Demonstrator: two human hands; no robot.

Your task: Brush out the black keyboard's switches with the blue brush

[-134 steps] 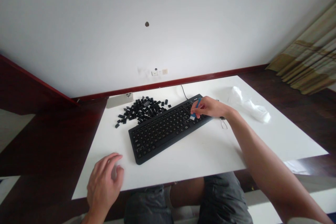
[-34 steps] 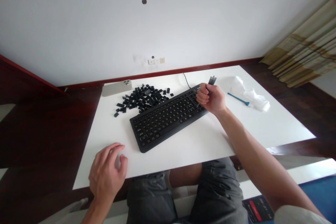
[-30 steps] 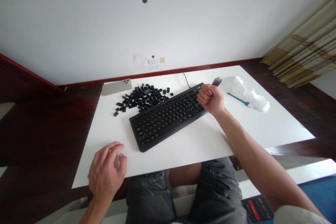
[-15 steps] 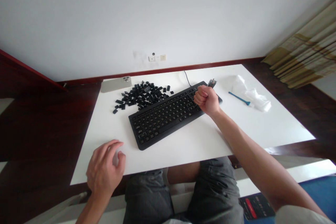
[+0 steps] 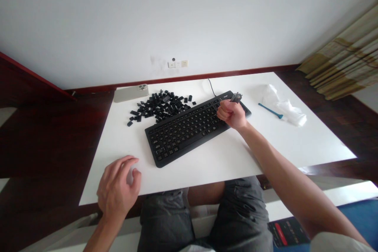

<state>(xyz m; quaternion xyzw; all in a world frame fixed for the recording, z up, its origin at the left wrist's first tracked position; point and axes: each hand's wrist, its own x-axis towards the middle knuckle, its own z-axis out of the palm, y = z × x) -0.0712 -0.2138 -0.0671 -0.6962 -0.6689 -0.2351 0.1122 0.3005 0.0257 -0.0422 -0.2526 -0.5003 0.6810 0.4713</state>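
A black keyboard [image 5: 183, 136] lies slanted on the white table, its keycaps off and the switch sockets bare. Over its right end, my right hand [image 5: 232, 113] is closed in a fist round a small dark grey tool with a pronged end [image 5: 236, 97]. Most of that tool is hidden in the fist. My left hand [image 5: 119, 183] rests at the table's near left edge, fingers loosely curved and apart, holding nothing. Behind the keyboard is a loose heap of black keycaps [image 5: 165, 104].
A phone [image 5: 126, 93] lies at the back left of the white table [image 5: 313, 145]. To the right are a thin blue stick-like tool [image 5: 270, 110] and crumpled clear plastic [image 5: 291, 113]. The keyboard's cable [image 5: 212, 86] runs to the back edge. Wall sockets [image 5: 177, 64] sit beyond.
My right fist has turned slightly, so the pronged end of the dark grey tool sits lower and closer to the hand. My left hand stays in place.
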